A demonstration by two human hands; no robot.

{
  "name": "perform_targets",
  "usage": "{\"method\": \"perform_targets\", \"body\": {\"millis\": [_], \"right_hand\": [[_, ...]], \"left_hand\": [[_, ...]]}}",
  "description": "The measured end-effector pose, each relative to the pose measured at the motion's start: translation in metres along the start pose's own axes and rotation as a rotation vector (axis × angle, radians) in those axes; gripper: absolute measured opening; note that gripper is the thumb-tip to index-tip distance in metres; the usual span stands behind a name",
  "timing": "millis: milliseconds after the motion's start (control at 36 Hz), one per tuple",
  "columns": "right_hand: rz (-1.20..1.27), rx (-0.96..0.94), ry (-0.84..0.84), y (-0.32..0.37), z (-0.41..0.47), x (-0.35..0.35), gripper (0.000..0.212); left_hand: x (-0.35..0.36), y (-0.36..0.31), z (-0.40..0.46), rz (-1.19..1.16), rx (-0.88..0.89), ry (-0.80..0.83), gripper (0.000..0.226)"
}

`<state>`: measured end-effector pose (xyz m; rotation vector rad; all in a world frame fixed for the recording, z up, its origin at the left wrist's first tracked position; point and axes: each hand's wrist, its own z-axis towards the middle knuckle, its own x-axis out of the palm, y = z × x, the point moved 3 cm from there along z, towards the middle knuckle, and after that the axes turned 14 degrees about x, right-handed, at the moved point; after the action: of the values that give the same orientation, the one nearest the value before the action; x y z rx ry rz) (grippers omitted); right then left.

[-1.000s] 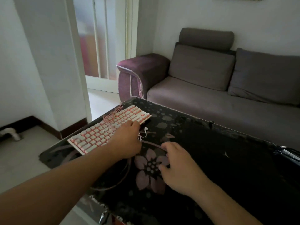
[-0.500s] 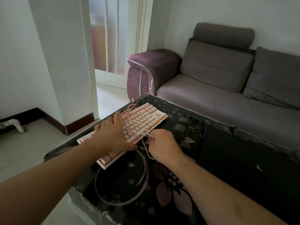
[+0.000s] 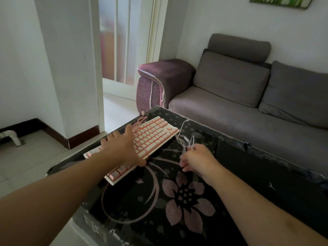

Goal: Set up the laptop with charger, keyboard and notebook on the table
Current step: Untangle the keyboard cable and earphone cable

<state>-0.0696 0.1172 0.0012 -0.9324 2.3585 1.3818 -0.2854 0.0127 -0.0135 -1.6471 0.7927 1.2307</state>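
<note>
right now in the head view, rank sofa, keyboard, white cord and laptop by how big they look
1. sofa, largest by far
2. laptop, closed and dark; edges hard to trace, so its lead over the keyboard is unsure
3. keyboard, partly under the left hand
4. white cord, held by the right hand, smallest

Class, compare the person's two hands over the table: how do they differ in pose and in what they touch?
The left hand lies spread on the pink keyboard; the right hand is raised beside it. The left hand's fingers are straight and hold nothing; the right hand pinches a thin white cord. Both reach over the dark flowered table.
</note>
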Motion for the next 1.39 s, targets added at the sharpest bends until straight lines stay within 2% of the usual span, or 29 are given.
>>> {"method": "perform_targets", "body": {"millis": [56, 83, 139, 194, 306, 472, 583, 778, 889, 1028, 1084, 1139, 1195, 1250, 1306, 1389], "right_hand": [[-0.014, 0.025, 0.058, -0.005, -0.001, 0.003, 0.086], [-0.047, 0.001, 0.042, -0.006, -0.001, 0.002, 0.097], [-0.127, -0.083, -0.034, -0.007, -0.005, -0.004, 0.103], [-0.143, -0.149, -0.105, -0.009, -0.013, -0.013, 0.098], [-0.025, -0.186, -0.143, -0.013, -0.030, -0.036, 0.066], [-0.001, -0.212, -0.160, -0.027, -0.044, -0.069, 0.042], [0.063, -0.183, -0.144, -0.038, -0.065, -0.100, 0.035], [0.246, -0.175, -0.090, -0.060, -0.126, -0.169, 0.022], [0.481, -0.221, 0.038, -0.083, -0.163, -0.207, 0.021], [0.442, -0.388, 0.138, -0.129, -0.201, -0.225, 0.063], [0.489, -0.302, 0.219, -0.149, -0.204, -0.222, 0.067], [0.520, -0.165, 0.297, -0.175, -0.206, -0.222, 0.059], [0.450, -0.064, 0.360, -0.200, -0.207, -0.227, 0.036], [0.322, -0.032, 0.376, -0.221, -0.206, -0.235, 0.024], [0.114, -0.046, 0.279, -0.235, -0.200, -0.243, 0.016], [-0.219, -0.080, 0.002, -0.244, -0.195, -0.266, 0.019]], "left_hand": [[0.000, 0.000, -0.002, 0.002, 0.013, -0.037, 0.142], [-0.001, -0.001, -0.002, 0.002, 0.021, -0.060, 0.140], [-0.005, -0.002, -0.005, -0.008, 0.042, -0.096, 0.137], [-0.011, -0.007, -0.008, -0.034, 0.066, -0.107, 0.133], [-0.029, -0.022, -0.018, -0.002, 0.113, -0.126, 0.131], [-0.057, -0.053, -0.042, 0.055, 0.180, -0.296, 0.129], [-0.085, -0.086, -0.065, 0.080, 0.247, -0.412, 0.129], [-0.113, -0.165, -0.114, -0.002, 0.498, -0.551, 0.131], [-0.107, -0.222, -0.145, -0.069, 0.643, -0.556, 0.137], [-0.074, -0.292, -0.174, -0.204, 0.794, -0.530, 0.139], [-0.058, -0.311, -0.179, -0.240, 0.834, -0.500, 0.140], [-0.041, -0.328, -0.183, -0.236, 0.874, -0.458, 0.142], [-0.023, -0.341, -0.183, -0.219, 0.892, -0.420, 0.143], [-0.009, -0.347, -0.179, -0.221, 0.894, -0.369, 0.144], [0.001, -0.349, -0.174, -0.201, 0.894, -0.323, 0.145], [0.009, -0.350, -0.169, -0.117, 0.894, -0.247, 0.146]]}}
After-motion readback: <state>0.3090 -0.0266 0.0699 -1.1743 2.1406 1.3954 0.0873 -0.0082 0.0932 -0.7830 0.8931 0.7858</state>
